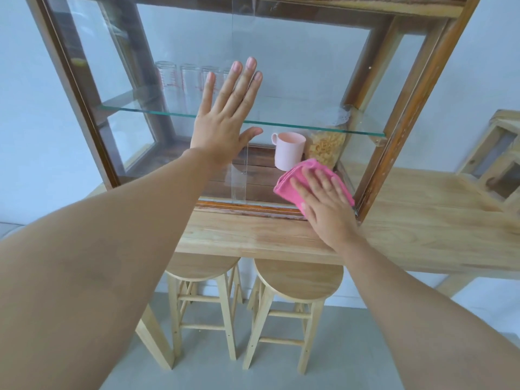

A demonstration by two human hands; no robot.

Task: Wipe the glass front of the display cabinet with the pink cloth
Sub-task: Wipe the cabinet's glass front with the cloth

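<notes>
The display cabinet [405,116] has a wooden frame and a glass front [304,68], and stands on a light wooden counter. My left hand [225,119] lies flat and open against the left glass panel, fingers spread upward. My right hand [326,204] presses the folded pink cloth [292,178] flat against the lower right corner of the glass, just above the bottom rail. The palm covers most of the cloth.
Inside the cabinet are a pink mug [288,150], a jar of pasta [326,149], a glass shelf [323,129] and several clear glasses [168,80]. The wooden counter [422,220] extends right. Two wooden stools [298,280] stand beneath it.
</notes>
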